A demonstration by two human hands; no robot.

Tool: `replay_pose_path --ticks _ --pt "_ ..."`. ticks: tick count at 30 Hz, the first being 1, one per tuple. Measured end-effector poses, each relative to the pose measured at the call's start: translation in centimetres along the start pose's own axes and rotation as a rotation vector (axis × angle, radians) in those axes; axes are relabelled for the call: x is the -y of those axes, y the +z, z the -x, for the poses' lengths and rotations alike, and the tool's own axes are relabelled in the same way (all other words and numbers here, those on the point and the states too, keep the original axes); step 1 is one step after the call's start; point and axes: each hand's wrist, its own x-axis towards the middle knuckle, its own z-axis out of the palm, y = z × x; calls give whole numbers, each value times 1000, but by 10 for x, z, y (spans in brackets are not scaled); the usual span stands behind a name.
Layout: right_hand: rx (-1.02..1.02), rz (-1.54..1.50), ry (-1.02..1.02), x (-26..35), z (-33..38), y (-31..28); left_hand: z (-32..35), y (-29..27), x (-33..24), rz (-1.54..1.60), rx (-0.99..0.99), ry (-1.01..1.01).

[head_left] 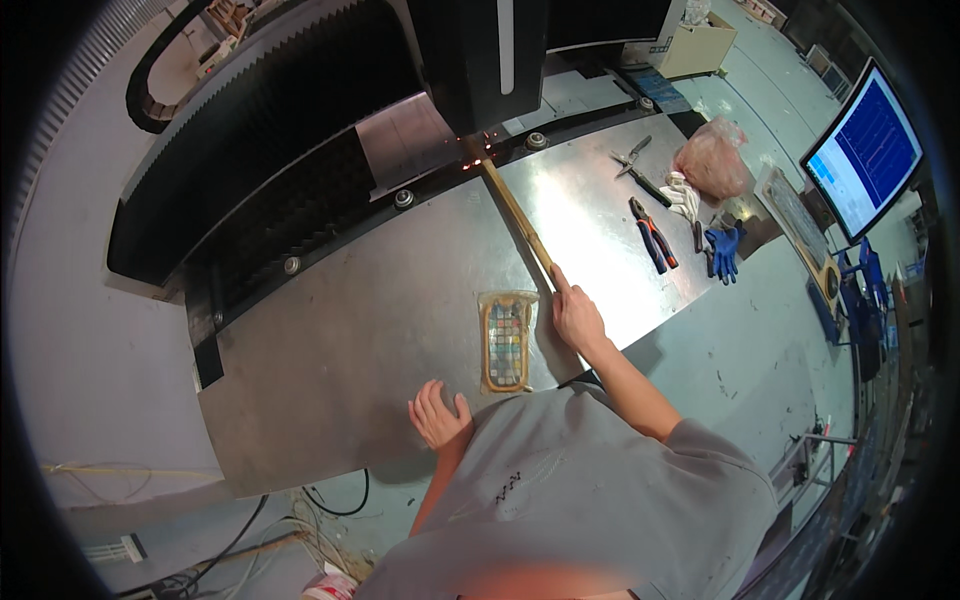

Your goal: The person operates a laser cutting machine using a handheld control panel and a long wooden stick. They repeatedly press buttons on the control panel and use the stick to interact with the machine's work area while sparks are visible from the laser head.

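On steel sheet (pixel 380 300): machine head (pixel 480 60) far, sparks at its base; wooden stick (pixel 515 210) running from sparks to right hand (pixel 577 318), clamped on its near end; keypad pendant (pixel 506 342) between hands; left hand (pixel 438 415) flat, empty.

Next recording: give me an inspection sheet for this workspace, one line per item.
Surface: bare grey metal sheet, glare near the middle.
Job's things: long thin wooden stick lying on the sheet, far end by orange sparks under the black machine head; yellow-framed keypad controller in a clear sleeve.
Clutter: red-handled pliers, blue gloves, white cloth, pinkish plastic bag.
Hands: right hand on the stick's near end; left hand flat on the sheet edge.
Cables: black cables on the floor below.
Surroundings: lit blue monitor, cardboard box.
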Motion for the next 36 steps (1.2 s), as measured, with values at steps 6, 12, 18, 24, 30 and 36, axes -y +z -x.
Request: replay_pose_path --ticks 6,12,18,24,30,36 --pt "-41 -60 -19 -13 5 -2 0 3 2 12 -13 12" --pt "-66 -3 -162 -31 10 -11 -11 -6 -4 53 -23 41" --pt "-186 289 -366 -53 -34 -23 -58 8 -30 327 157 -18" --pt "-211 325 -447 -80 -40 -22 -90 22 -53 435 380 -58" --pt "-168 -31 -166 -53 -9 -9 -97 18 -62 343 523 -138" --pt "655 -505 171 0 35 31 -111 17 -61 249 690 -216"
